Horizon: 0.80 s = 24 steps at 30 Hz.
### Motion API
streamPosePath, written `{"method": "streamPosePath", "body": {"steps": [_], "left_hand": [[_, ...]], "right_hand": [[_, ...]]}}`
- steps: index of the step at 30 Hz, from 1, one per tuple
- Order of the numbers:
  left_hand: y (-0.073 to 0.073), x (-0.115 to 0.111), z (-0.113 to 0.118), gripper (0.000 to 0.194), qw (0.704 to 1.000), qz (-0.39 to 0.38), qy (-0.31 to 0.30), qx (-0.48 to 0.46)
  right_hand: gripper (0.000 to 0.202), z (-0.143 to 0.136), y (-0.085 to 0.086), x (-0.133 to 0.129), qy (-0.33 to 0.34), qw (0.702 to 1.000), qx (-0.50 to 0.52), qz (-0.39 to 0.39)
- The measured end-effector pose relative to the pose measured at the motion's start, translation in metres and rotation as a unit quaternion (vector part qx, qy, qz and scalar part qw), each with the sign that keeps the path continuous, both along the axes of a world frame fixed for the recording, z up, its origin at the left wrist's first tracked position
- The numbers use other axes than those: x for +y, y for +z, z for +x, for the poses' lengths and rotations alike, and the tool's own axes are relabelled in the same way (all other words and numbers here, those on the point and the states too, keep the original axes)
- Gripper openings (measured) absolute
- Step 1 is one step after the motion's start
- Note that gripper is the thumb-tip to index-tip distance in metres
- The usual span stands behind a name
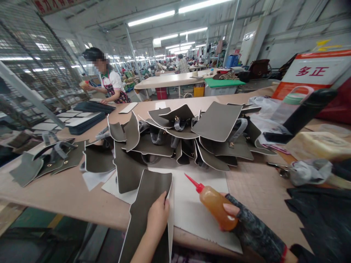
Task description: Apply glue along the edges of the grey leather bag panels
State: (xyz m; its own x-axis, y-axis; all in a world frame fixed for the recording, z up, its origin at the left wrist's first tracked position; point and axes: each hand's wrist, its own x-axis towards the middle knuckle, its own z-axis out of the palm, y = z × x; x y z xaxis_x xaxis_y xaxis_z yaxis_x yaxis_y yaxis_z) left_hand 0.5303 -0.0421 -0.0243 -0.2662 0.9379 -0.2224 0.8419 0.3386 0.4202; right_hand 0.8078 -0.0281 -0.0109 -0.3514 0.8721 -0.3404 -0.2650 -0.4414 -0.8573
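My left hand [159,215] grips a long grey-brown leather panel [148,197] with pale edges, which hangs over the table's front edge. Its fingers curl over the panel's right side. In my right hand [232,209] is a glue bottle [215,204] of amber liquid, its red pointed nozzle aimed up and left. The dark sleeve hides part of that hand. Under both lies a white board [189,215]. Just beyond, a heap of similar leather pieces [216,122] with wrapped straps and small metal fittings spreads across the table.
More strapped pieces [65,160] lie at left, near a stack of dark panels [86,122]. A black stand [304,113], a clear jug [293,102] and scissors [281,170] are at right. A co-worker [109,80] stands across the table at left.
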Motion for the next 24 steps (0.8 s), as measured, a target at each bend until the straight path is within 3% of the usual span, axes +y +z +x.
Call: {"method": "streamPosePath", "body": {"steps": [4, 10, 18, 24], "left_hand": [[-0.003, -0.001, -0.001, 0.04, 1.0, 0.016, 0.017, -0.016], [-0.002, 0.001, 0.001, 0.037, 0.999, 0.022, 0.028, -0.025], [0.002, 0.001, 0.002, 0.037, 0.999, 0.015, 0.035, -0.027], [0.002, 0.001, 0.002, 0.037, 0.999, 0.009, 0.036, -0.024]], "right_hand": [[0.04, -0.014, -0.008, 0.011, -0.01, 0.971, -0.164, 0.177], [0.034, -0.032, 0.016, 0.02, 0.035, 0.895, -0.32, 0.309], [0.037, -0.047, 0.023, 0.036, 0.059, 0.845, -0.404, 0.346], [0.045, -0.051, 0.027, 0.051, 0.054, 0.835, -0.442, 0.324]]}}
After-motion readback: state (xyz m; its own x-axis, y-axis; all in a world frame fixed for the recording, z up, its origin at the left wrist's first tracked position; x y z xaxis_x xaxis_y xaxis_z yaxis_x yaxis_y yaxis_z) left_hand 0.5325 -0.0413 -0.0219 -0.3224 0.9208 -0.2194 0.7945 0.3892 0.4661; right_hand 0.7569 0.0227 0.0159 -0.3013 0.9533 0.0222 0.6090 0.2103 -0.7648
